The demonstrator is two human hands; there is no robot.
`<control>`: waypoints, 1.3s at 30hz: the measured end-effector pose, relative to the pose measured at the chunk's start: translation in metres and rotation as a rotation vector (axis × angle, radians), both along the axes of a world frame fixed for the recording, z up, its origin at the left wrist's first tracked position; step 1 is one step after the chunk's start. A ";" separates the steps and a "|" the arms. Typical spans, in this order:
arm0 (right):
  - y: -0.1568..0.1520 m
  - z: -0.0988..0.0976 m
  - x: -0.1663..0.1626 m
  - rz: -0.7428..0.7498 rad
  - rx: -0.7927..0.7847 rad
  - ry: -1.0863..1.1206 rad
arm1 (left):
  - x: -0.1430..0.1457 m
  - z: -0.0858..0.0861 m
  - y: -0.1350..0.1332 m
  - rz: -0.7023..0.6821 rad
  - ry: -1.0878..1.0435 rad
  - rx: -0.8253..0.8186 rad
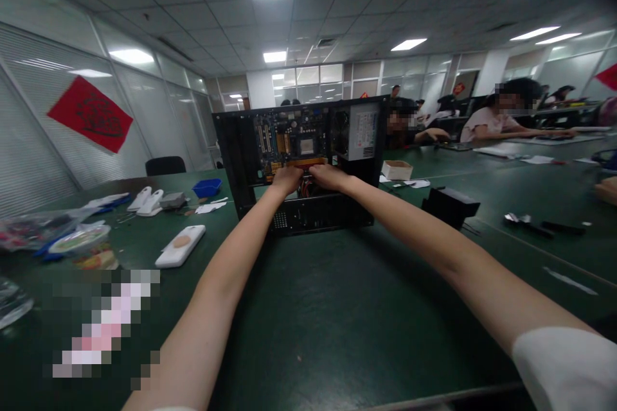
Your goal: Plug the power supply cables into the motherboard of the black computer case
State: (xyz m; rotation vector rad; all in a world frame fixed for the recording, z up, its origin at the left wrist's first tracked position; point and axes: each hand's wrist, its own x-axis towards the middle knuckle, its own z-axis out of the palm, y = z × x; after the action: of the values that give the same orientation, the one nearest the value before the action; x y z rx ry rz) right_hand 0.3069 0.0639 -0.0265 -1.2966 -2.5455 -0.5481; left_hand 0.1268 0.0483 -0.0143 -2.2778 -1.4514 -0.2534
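Observation:
An open black computer case (318,221) stands on the green table in front of me, its inside facing me. A motherboard (277,131) is mounted in it, with a silver power supply (362,131) at the upper right. Both my arms reach into the case. My left hand (288,178) is closed at the lower edge of the motherboard, by the orange slots. Close beside it, my right hand (328,176) is closed too, fingertips bent inward. Thin cables (306,189) hang just below and between the hands. Whatever the fingers grip is too small or hidden to make out.
To the left lie a white case (180,246), a blue tray (207,188) and a food tub (87,245). At the right are a black bracket-like part (450,205) and a small open box (396,170). Other people sit farther back along the green table (308,321).

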 end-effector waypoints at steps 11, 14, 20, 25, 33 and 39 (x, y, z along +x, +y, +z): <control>0.000 0.000 -0.003 0.005 0.005 0.010 | -0.002 0.000 -0.005 -0.002 -0.024 0.000; -0.001 0.000 -0.003 0.003 0.007 0.025 | -0.002 -0.001 -0.007 0.018 -0.031 -0.006; 0.006 -0.001 -0.002 -0.006 0.008 0.035 | -0.005 -0.004 -0.005 0.018 -0.049 -0.016; 0.006 0.000 -0.001 -0.021 0.011 0.040 | -0.006 -0.005 -0.002 -0.014 -0.122 -0.053; -0.003 0.004 -0.003 -0.027 0.068 -0.002 | -0.002 -0.002 -0.003 -0.014 -0.140 -0.076; 0.000 0.003 -0.003 -0.028 0.092 -0.026 | -0.004 -0.001 -0.003 -0.051 -0.158 -0.109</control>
State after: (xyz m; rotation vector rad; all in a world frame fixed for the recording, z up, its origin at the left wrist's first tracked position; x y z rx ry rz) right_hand 0.3039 0.0634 -0.0231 -1.3024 -2.4945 -0.6838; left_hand 0.1230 0.0448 -0.0150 -2.4320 -1.5196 -0.3870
